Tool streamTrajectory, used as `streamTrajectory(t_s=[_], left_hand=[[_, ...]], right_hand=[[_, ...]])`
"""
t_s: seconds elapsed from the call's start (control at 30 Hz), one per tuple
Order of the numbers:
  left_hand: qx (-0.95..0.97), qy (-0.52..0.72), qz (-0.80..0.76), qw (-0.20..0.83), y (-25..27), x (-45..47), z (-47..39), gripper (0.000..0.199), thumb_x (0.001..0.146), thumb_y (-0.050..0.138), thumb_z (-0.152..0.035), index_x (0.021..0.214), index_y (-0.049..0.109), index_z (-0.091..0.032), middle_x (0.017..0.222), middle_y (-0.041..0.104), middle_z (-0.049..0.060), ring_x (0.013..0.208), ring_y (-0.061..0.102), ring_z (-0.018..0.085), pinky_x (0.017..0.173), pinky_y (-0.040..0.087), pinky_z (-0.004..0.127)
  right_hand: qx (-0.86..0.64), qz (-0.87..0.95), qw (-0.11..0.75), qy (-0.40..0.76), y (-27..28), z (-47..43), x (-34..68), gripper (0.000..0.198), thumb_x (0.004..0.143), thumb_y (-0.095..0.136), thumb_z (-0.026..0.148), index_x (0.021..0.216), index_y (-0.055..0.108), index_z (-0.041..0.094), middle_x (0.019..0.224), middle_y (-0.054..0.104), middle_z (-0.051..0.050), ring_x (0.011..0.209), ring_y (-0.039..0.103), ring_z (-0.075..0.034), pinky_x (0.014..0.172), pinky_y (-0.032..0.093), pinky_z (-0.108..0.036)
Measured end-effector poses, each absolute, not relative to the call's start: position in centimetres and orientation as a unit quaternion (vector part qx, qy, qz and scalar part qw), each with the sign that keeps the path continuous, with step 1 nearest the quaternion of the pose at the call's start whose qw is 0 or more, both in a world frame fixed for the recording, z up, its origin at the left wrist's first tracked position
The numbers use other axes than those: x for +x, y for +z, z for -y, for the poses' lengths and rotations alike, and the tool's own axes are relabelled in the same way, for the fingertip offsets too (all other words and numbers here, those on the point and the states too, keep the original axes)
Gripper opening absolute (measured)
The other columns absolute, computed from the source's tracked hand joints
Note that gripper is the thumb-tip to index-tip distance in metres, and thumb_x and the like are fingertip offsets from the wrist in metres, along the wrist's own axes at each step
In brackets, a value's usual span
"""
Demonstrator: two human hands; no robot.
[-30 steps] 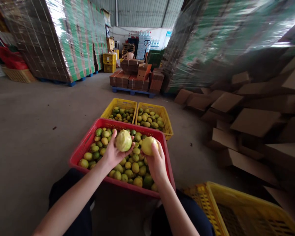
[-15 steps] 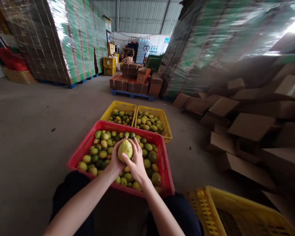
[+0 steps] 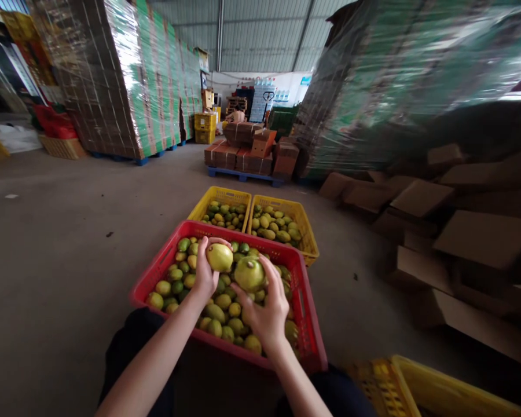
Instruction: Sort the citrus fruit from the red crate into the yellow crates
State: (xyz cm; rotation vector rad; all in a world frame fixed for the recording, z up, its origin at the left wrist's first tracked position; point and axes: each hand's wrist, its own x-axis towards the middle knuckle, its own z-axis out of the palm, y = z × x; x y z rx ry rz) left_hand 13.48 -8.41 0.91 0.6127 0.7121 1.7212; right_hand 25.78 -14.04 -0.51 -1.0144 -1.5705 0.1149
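Note:
Above a red crate [image 3: 316, 324] full of yellow and green lemons [image 3: 215, 313], each of my hands has one fruit. My left hand [image 3: 205, 275] is closed round a yellow-green lemon [image 3: 220, 257], its stem end turned partly toward me. In my right hand [image 3: 271, 307] is a larger, greener lemon [image 3: 249, 274], gripped between the thumb and the fingers, with a stub on top. The two fruits are side by side, a small gap between them. My forearms hide part of the crate's near wall.
Two yellow crates [image 3: 311, 231] of lemons stand against the red crate's far side. Another yellow crate [image 3: 399, 382] is at my lower right. Cardboard boxes [image 3: 486, 237] lie heaped to the right. Wrapped pallet stacks [image 3: 151, 81] and a person [image 3: 237, 114] are farther back.
Both hands were cupped together round one lemon. Now they have parted, and a second lemon shows in the right hand. The view has shifted slightly left and up.

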Motion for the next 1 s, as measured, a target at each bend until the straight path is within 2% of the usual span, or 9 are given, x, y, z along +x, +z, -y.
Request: streamTrajectory(t_s=[0.1, 0.37, 0.67, 0.87, 1.0], left_hand=[[0.382, 0.72, -0.344, 0.467, 0.8, 13.3, 8.7, 0.048, 0.086, 0.036, -0.049, 0.062, 0.064, -0.018, 0.072, 0.068, 0.005, 0.085, 0.064, 0.021, 0.074, 0.048, 0.028], [0.552, 0.655, -0.394, 0.333, 0.2, 13.4, 10.0, 0.052, 0.093, 0.028, -0.043, 0.076, 0.069, -0.017, 0.083, 0.07, 0.005, 0.08, 0.061, 0.018, 0.077, 0.044, 0.029], [0.635, 0.644, -0.356, 0.234, 0.4, 13.2, 10.1, 0.045, 0.096, 0.03, -0.035, 0.079, 0.068, -0.018, 0.081, 0.069, 0.005, 0.079, 0.061, 0.017, 0.076, 0.043, 0.029], [0.698, 0.608, -0.351, 0.142, 0.1, 12.7, 10.1, 0.034, 0.093, 0.037, -0.028, 0.082, 0.068, -0.019, 0.082, 0.068, 0.006, 0.081, 0.06, 0.018, 0.078, 0.043, 0.03], [0.68, 0.606, -0.376, 0.17, 0.3, 12.8, 10.1, 0.031, 0.089, 0.043, -0.03, 0.078, 0.07, -0.02, 0.08, 0.068, 0.006, 0.08, 0.061, 0.019, 0.08, 0.043, 0.03]], right_hand=[[-0.439, 0.684, 0.582, 0.015, -0.5, 13.4, 27.2, 0.065, 0.075, 0.069, 0.024, 0.135, 0.042, 0.029, 0.131, 0.055, -0.011, 0.12, 0.053, -0.029, 0.1, 0.046, -0.05], [-0.414, 0.755, 0.505, -0.054, -0.6, 13.4, 28.1, 0.063, 0.081, 0.061, 0.014, 0.139, 0.039, 0.026, 0.13, 0.054, -0.012, 0.12, 0.052, -0.028, 0.097, 0.049, -0.049], [-0.414, 0.767, 0.484, -0.073, -1.1, 13.4, 28.7, 0.066, 0.082, 0.058, 0.013, 0.142, 0.035, 0.028, 0.131, 0.054, -0.011, 0.12, 0.05, -0.027, 0.096, 0.05, -0.048], [-0.402, 0.787, 0.457, -0.102, -1.4, 13.3, 29.1, 0.067, 0.081, 0.053, 0.006, 0.142, 0.035, 0.028, 0.133, 0.052, -0.011, 0.125, 0.045, -0.028, 0.098, 0.047, -0.049], [-0.407, 0.784, 0.463, -0.066, -1.5, 13.2, 29.0, 0.062, 0.081, 0.053, 0.006, 0.137, 0.042, 0.029, 0.133, 0.053, -0.009, 0.124, 0.045, -0.027, 0.1, 0.045, -0.048]])
